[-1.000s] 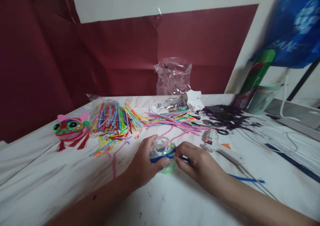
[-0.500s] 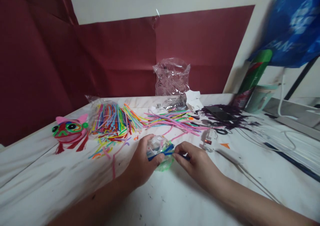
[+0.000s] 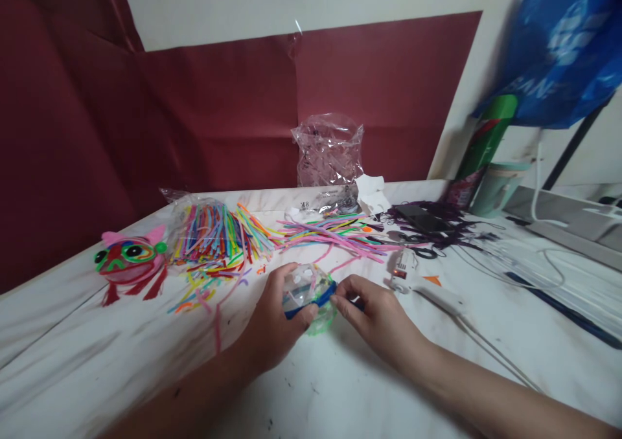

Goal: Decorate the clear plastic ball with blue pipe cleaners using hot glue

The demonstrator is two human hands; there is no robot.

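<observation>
My left hand is curled round a clear plastic ball with a green base, thumb pressed on a blue strip that runs across its front. My right hand pinches the right end of that blue strip beside the ball. Both hands rest low on the white table near its middle.
A pile of coloured strips lies behind the hands, with a pink and green cat-like figure to the left. A white glue gun with its cord lies right of my right hand. A clear bag, dark cords and a green bottle stand farther back.
The blue strip has been drawn tighter against the ball, and my right hand has closed in toward it. The view has shifted slightly to the right.
</observation>
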